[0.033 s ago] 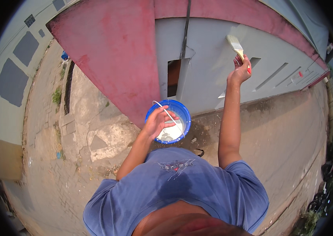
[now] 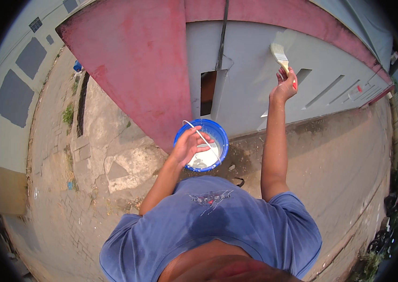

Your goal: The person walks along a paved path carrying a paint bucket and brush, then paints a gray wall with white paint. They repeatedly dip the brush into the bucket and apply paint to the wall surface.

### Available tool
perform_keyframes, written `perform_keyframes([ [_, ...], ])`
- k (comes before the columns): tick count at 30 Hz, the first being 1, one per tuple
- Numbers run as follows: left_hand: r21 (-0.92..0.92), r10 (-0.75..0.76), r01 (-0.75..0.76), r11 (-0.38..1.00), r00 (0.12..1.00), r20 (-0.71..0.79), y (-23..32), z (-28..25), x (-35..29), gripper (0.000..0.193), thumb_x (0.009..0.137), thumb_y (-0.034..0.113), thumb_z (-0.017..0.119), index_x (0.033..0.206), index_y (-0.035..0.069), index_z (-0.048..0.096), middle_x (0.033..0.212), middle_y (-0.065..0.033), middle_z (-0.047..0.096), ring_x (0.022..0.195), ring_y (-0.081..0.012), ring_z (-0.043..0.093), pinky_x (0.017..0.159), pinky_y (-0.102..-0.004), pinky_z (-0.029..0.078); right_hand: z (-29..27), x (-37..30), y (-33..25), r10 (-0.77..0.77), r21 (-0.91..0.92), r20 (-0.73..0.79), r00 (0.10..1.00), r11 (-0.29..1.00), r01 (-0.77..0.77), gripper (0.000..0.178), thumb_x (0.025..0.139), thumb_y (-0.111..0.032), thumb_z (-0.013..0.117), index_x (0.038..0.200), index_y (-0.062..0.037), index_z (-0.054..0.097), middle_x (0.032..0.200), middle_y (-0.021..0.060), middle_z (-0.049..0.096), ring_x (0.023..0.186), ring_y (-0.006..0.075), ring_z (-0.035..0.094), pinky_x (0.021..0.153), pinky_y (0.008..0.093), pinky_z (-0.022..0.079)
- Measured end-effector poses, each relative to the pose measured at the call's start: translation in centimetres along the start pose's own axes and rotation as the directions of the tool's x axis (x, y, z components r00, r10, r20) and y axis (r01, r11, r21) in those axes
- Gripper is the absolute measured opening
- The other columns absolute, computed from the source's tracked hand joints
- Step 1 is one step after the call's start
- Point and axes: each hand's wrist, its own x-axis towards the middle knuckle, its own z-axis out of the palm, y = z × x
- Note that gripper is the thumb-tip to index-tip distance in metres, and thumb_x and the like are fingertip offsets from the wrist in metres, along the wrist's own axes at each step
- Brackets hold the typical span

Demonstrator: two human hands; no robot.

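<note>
Centre of frame: our left hand point(image 2: 190, 146), fingers half-curled, hooked round white handle point(image 2: 201, 136) of blue bucket point(image 2: 225, 144); white liquid point(image 2: 202, 160) inside, likely paint. Upper right of centre: our right hand point(image 2: 284, 88), closed on paintbrush point(image 2: 280, 55), bristles against or just off grey wall point(image 2: 250, 56); contact we cannot tell. Just changed: brush and right hand shift slightly left, bucket stays put. We judge it small stroke, brushwork underway.

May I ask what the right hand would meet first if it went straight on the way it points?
Likely the grey wall, with the brush in the right hand leading; depth is hard to judge.
</note>
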Motion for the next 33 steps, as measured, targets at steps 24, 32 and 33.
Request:
perform_keyframes([
  [24, 0.026, 0.008, -0.008, 1.0, 1.0, -0.029, 0.1, 0.4, 0.4, 0.038, 0.099, 0.042, 0.051, 0.123, 0.012, 0.054, 0.104, -0.0161, 0.066, 0.111, -0.0366, 0.065, 0.086, -0.0436, 0.056, -5.5, -3.7, 8.0, 0.177, -0.353, -0.357, 0.917, 0.884, -0.308, 0.025, 0.094, -0.016, 0.06, 0.105, 0.0046, 0.068, 0.09, 0.0125, 0.071, 0.08, 0.0191, 0.069, 0.071, 0.0306, 0.055],
  [32, 0.047, -0.003, 0.005, 0.999, 0.999, -0.039, -0.3, 0.9, 1.0, 0.04, 0.098, 0.041, 0.051, 0.124, 0.011, 0.052, 0.103, -0.0174, 0.066, 0.111, -0.0372, 0.064, 0.086, -0.045, 0.056, 2.3, 3.0, -1.4, -0.053, 0.011, -0.044, 0.998, 0.999, 0.053, 0.024, 0.096, -0.015, 0.058, 0.106, 0.0055, 0.066, 0.094, 0.0127, 0.069, 0.081, 0.0196, 0.068, 0.07, 0.0306, 0.055],
  [33, 0.051, -0.009, 0.011, 0.999, 0.999, -0.045, -0.4, 1.0, 1.0, 0.041, 0.098, 0.041, 0.051, 0.125, 0.01, 0.052, 0.103, -0.0177, 0.065, 0.111, -0.0373, 0.064, 0.086, -0.045, 0.057, 2.8, 3.8, -1.9, -0.067, 0.07, -0.021, 0.998, 0.995, 0.068, 0.025, 0.096, -0.015, 0.058, 0.107, 0.0056, 0.066, 0.097, 0.0135, 0.069, 0.082, 0.0205, 0.068, 0.071, 0.0313, 0.056],
])
